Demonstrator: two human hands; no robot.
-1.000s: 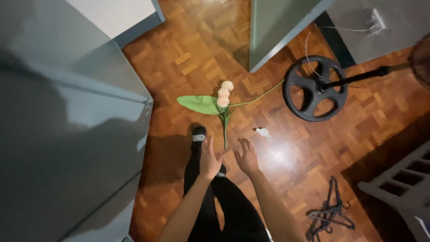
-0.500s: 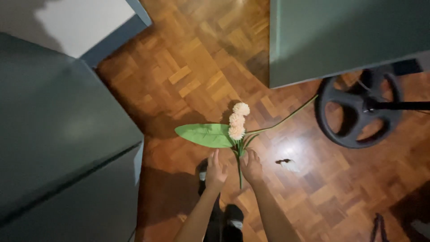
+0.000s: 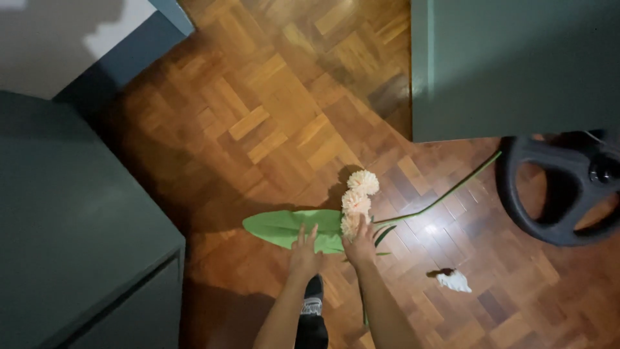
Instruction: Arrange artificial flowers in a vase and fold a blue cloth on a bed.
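- Both hands have come down onto the artificial flower stem lying on the parquet floor [image 3: 271,129].
- Left hand [image 3: 303,253], fingers spread, rests on the big green leaf [image 3: 284,227].
- Right hand [image 3: 360,245] closes around the stalk below the cream pompom blooms [image 3: 356,201]; pickup looks near.

I read this as a room in a home. Under my hands runs a wooden parquet floor [image 3: 271,129]. A dark green cabinet [image 3: 71,245] stands to their left, another green cabinet [image 3: 516,64] beyond them to the right, and a standing fan's round black base [image 3: 555,194] sits further right.
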